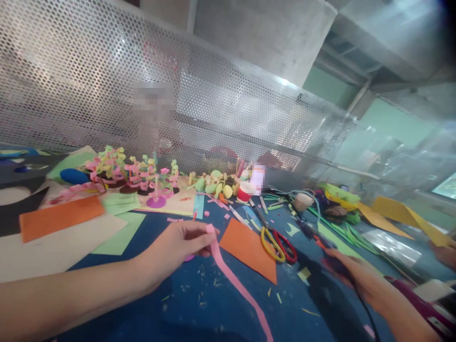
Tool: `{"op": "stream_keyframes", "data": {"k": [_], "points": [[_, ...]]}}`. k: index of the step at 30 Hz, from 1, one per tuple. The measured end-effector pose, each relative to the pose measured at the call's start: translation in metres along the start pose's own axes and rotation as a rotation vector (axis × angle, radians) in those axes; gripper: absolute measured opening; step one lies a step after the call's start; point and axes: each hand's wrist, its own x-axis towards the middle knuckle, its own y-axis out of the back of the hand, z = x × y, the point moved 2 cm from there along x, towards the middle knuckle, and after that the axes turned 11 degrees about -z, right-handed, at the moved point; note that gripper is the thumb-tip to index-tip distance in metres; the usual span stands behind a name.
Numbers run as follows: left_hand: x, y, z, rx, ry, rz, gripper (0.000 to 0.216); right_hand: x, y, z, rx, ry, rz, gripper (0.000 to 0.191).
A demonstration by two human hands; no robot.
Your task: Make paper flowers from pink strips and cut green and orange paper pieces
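My left hand (183, 242) pinches one end of a long pink paper strip (235, 281), which trails down past the bottom edge of the view. Part of a purple disc (189, 258) shows beneath these fingers. To the right, my right hand (351, 268) is closed around a dark corded glue gun (333, 259), blurred, its front pointing towards the table's middle. Between my hands lie an orange paper sheet (245, 249) and scissors (281, 244) with yellow and red handles, partly over the sheet.
Paper flower pieces (142, 173) stand at the back left, near a blue oval object (73, 176). A red and white cup (244, 191) sits at the back. Paper scraps litter the blue table (213, 304). A perforated metal screen (228, 104) rises behind. Another person's hand (443, 251) shows at far right.
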Motion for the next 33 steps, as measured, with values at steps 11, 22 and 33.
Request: {"op": "stream_keyframes", "data": {"k": [11,22,33], "points": [[0.0,0.006,0.001,0.007,-0.118,0.003,0.029,-0.081,-0.081,-0.06,0.58,0.206,-0.136,0.026],[-0.003,0.006,-0.001,0.15,-0.16,-0.025,0.026,-0.12,-0.134,-0.065,-0.536,0.627,-0.22,0.029],[0.003,0.011,-0.01,0.114,-0.12,0.025,0.026,-0.131,-0.144,-0.065,-0.68,0.959,-0.087,0.033]]}}
